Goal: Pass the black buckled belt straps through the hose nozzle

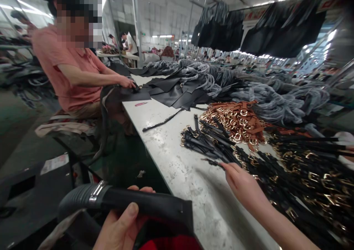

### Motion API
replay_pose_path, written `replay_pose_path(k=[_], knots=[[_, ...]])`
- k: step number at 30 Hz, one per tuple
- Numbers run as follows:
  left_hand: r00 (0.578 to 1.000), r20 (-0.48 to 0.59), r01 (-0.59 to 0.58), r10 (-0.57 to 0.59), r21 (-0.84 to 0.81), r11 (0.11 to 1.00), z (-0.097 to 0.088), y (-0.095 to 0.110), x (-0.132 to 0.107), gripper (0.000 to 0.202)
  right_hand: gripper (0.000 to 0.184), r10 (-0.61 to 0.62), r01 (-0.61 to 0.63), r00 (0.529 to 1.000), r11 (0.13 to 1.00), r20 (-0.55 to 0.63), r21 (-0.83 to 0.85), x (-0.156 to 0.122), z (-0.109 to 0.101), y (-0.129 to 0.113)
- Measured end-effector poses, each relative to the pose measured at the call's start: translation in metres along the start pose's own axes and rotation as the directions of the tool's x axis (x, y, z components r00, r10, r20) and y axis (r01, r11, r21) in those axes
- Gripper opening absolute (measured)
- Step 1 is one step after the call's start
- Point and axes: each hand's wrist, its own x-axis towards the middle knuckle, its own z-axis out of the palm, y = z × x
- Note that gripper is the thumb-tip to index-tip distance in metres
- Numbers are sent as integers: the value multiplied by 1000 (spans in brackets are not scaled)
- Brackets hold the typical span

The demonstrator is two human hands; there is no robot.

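In the lower middle, my left hand [123, 218] wraps its fingers and thumb around a black tube [143, 202] with a flat end. A ribbed grey hose [74, 198] joins the tube through a metal clamp [96, 191]. My right hand [239, 180] reaches over the table and pinches a thin dark strap [212, 162] between thumb and fingertips. Right behind that strap lies a bundle of black buckle straps [203, 139]. More black straps with gold buckles [312, 180] spread out to the right of my right forearm.
Brown buckle straps [235, 119] are heaped behind the black ones. Grey coiled strips [265, 99] and black leather panels [177, 89] cover the far part of the white table [163, 146]. A seated person [74, 73] handles dark material at its left edge. A red-handled tool [140, 104] lies nearby.
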Motion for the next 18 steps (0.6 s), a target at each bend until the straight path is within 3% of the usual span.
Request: replay_pose_path(k=[3,7,12,18], knots=[[999,38,-8,7,23,1000,-4,-2,-3,49,36,-162,162,986,987,-37,8,-67,1,-18],[994,97,-54,45,94,994,-10,-9,-15,48,37,-182,182,983,983,3,-1,-122,-5,-37],[966,232,-160,113,192,968,-1,-21,-34,44,32,-13,13,1000,988,-1,156,-135,-13,-52],[907,392,-290,154,317,903,35,-55,-41,33,22,173,-184,983,905,65,384,-124,-2,-55]])
